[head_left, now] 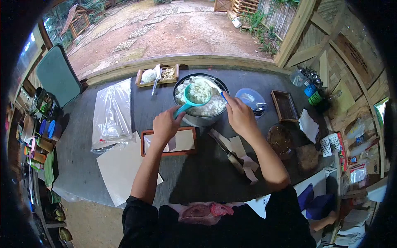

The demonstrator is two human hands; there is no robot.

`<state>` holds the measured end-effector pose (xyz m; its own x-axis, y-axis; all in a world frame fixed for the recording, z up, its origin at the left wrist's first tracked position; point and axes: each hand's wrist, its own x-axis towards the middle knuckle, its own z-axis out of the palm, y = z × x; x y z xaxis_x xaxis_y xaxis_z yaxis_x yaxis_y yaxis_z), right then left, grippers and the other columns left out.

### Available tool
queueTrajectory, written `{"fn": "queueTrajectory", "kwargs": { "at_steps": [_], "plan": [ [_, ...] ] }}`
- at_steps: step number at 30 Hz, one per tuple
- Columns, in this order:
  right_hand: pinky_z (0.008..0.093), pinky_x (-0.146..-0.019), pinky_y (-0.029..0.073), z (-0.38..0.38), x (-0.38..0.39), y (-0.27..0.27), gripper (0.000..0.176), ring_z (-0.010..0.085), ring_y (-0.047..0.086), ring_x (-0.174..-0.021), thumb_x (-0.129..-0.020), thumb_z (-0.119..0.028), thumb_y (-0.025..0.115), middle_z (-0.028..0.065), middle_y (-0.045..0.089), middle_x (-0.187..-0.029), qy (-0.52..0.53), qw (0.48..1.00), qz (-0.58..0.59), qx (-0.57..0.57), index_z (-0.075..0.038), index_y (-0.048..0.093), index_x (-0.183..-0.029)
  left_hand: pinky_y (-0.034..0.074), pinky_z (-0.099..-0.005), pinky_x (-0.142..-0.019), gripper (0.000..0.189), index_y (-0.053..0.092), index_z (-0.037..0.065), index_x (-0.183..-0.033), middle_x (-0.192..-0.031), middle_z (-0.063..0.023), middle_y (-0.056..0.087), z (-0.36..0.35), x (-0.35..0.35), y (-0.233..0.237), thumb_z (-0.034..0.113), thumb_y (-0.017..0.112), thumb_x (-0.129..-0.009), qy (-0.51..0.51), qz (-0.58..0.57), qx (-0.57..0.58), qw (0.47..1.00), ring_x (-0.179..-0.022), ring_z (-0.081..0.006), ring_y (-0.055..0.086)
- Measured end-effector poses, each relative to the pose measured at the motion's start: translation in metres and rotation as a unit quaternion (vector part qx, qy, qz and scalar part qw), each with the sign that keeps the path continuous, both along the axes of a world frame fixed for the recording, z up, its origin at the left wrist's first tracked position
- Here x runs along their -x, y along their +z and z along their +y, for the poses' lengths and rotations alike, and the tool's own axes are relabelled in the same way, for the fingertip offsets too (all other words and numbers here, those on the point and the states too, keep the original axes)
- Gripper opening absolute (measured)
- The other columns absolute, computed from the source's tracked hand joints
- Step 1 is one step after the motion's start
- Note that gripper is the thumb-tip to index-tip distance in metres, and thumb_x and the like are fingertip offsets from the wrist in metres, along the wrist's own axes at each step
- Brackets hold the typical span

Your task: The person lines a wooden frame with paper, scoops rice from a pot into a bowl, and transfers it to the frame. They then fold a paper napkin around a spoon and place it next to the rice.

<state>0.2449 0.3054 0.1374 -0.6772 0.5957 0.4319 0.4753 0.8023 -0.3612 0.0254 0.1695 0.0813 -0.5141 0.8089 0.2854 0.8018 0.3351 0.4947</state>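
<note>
Seen at upper centre of the frame: a teal plastic dipper (pixel 187 99), its round bowl loaded with white rice (pixel 200 91), over a large round pot (pixel 200 121) of the same rice. The left hand (pixel 165 125) is closed around the dipper's handle; the right hand (pixel 240 115) is curled on the blue handle of a white spatula (pixel 215 84), blade in the pot by the dipper.

I judge the dipper light and stiff, bowl-heavy when loaded, best gripped close to the bowl; the rice looks soft and clingy.

Obstructions: a reddish-brown wooden tray (pixel 188 153) below the pot, partly under the left forearm; a wooden-handled knife (pixel 236 163) at centre, blade towards the pot; a clear lidded plastic container (pixel 250 97) just right of the pot.
</note>
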Motion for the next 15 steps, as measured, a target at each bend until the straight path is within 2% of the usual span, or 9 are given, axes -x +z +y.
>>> {"fn": "queueTrajectory", "kwargs": {
  "at_steps": [6, 10, 12, 15],
  "plan": [
    [0.0481, -0.065, 0.050, -0.0039, -0.0034, 0.0081, 0.038, 0.0390, 0.062, -0.077, -0.092, -0.011, 0.052, 0.0172, 0.060, -0.089, -0.031, 0.999, -0.013, -0.030, -0.009, 0.053, -0.130, 0.052, -0.0485, -0.063, 0.034, 0.065, 0.013, -0.110, -0.080, -0.0178, 0.068, -0.0006, -0.0026, 0.0077, 0.039, 0.059, -0.089, -0.008, 0.044, 0.022, 0.999, -0.073, -0.0382, 0.066],
    [0.0481, -0.065, 0.050, -0.0051, -0.0034, 0.0021, 0.037, 0.0392, 0.062, -0.076, -0.092, -0.010, 0.052, 0.0172, 0.060, -0.090, -0.012, 0.998, -0.044, -0.043, -0.008, 0.053, -0.129, 0.051, -0.0494, -0.062, 0.030, 0.061, 0.009, -0.105, -0.077, -0.0177, 0.067, 0.0018, -0.0038, 0.0089, 0.034, 0.058, -0.090, -0.010, 0.062, 0.028, 0.998, -0.073, -0.0388, 0.066],
    [0.0479, -0.066, 0.050, -0.0078, -0.0027, -0.0010, 0.037, 0.0393, 0.062, -0.077, -0.092, -0.009, 0.051, 0.0178, 0.061, -0.090, 0.038, 0.998, -0.045, -0.033, -0.008, 0.053, -0.129, 0.051, -0.0497, -0.061, 0.029, 0.059, 0.007, -0.104, -0.076, -0.0175, 0.067, 0.0038, -0.0040, 0.0059, 0.033, 0.058, -0.090, -0.015, 0.063, 0.021, 0.998, -0.072, -0.0391, 0.065],
    [0.0482, -0.068, 0.049, -0.0051, -0.0020, 0.0079, 0.037, 0.0398, 0.062, -0.079, -0.092, -0.009, 0.051, 0.0195, 0.061, -0.091, 0.011, 0.999, -0.028, -0.024, -0.007, 0.053, -0.129, 0.050, -0.0502, -0.061, 0.028, 0.057, 0.007, -0.104, -0.077, -0.0174, 0.067, 0.0027, -0.0017, 0.0020, 0.031, 0.058, -0.090, -0.024, 0.060, 0.007, 0.998, -0.072, -0.0397, 0.065]
  ]
}}
